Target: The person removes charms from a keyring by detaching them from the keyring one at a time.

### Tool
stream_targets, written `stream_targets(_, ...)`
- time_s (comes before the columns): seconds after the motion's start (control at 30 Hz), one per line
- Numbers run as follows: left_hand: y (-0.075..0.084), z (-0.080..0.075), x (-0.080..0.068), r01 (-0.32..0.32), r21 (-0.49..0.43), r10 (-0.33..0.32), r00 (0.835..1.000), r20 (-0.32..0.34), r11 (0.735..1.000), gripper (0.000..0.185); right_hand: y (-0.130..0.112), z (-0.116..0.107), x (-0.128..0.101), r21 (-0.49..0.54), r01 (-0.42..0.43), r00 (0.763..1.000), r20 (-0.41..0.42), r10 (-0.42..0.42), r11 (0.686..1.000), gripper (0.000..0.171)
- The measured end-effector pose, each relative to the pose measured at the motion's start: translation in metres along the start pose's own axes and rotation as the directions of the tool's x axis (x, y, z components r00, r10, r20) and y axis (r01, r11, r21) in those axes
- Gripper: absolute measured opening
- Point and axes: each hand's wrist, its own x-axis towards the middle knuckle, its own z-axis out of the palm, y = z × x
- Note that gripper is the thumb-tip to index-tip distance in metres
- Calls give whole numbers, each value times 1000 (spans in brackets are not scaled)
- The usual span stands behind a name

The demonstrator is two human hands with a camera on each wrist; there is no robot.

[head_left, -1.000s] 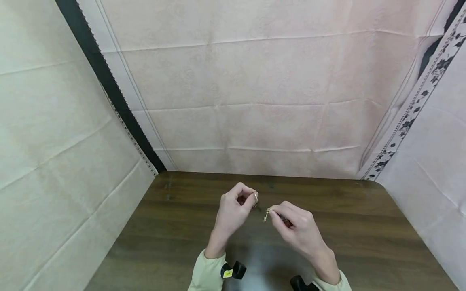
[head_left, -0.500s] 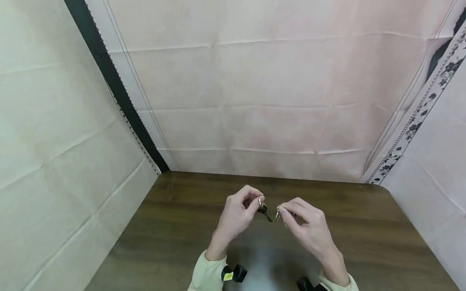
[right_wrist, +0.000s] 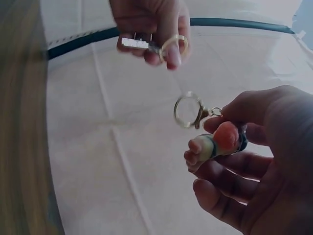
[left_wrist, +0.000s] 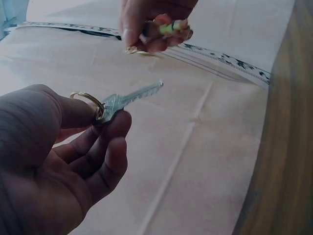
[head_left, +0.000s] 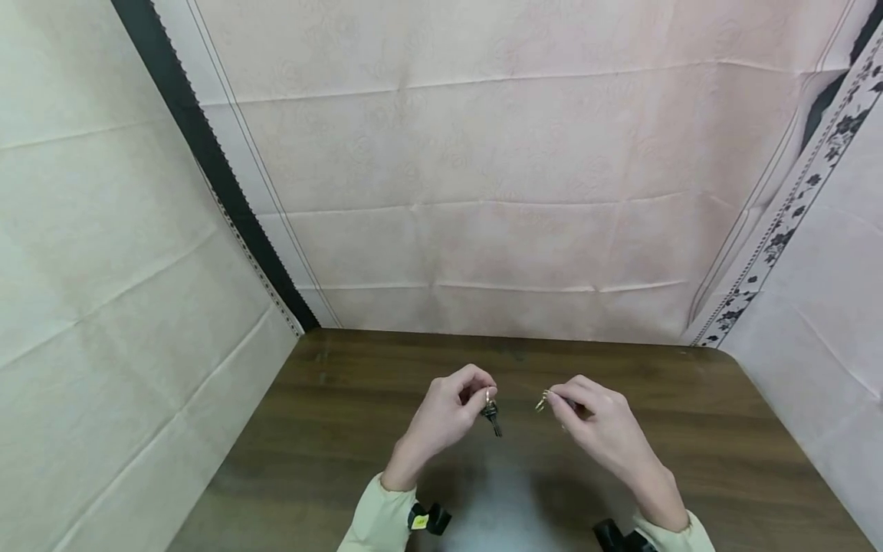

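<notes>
My left hand [head_left: 444, 410] pinches a small gold ring [left_wrist: 84, 94] between thumb and fingertips. On that ring is a metal key [left_wrist: 134, 97], which points down in the head view [head_left: 491, 416]. To the right, apart from it, my right hand [head_left: 610, 422] holds a keychain by its chain end. Its gold split ring [right_wrist: 176, 113] and clasp [right_wrist: 200, 117] stick out past the fingertips. A small figurine charm [right_wrist: 226, 136], coral, pale yellow and dark green, hangs against the curled fingers; part of it is hidden.
Both hands are above a brown wooden table [head_left: 345, 475]. Pale cloth walls rise at the back [head_left: 483, 169], left [head_left: 124, 291] and right [head_left: 828, 322]. Black camera mounts [head_left: 436, 520] sit on both wrists.
The hands have drawn apart, the right hand moving rightward with the keychain. The key on the left ring has come into view and now hangs lower.
</notes>
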Motion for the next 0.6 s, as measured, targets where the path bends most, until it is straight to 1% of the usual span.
stream_targets(0.17,-10,-6,-5,-4,33,2,999,40,999,5,9,-3,-7,-91,3,1000,16,-2,996,26)
stream_targets(0.23,-13,-9,-7,-3,48,0,998,59,999,5,12,-5,-10,-119,-16,999,45,21,993,24)
stream_targets(0.33,-17,-13,-8,4,59,-9,996,88,998,5,17,-8,-14,-158,-49,992,104,66,986,18)
stream_targets(0.43,-24,-16,-8,15,72,-23,994,111,997,8,25,-9,-18,-167,-89,980,164,117,982,12)
stream_targets(0.5,-30,-18,-6,24,78,-33,992,120,997,9,30,-9,-20,-153,-120,969,198,149,981,11)
stream_targets(0.6,-43,-20,-2,52,77,-62,989,135,996,10,39,-7,-23,-132,-179,945,254,208,975,12)
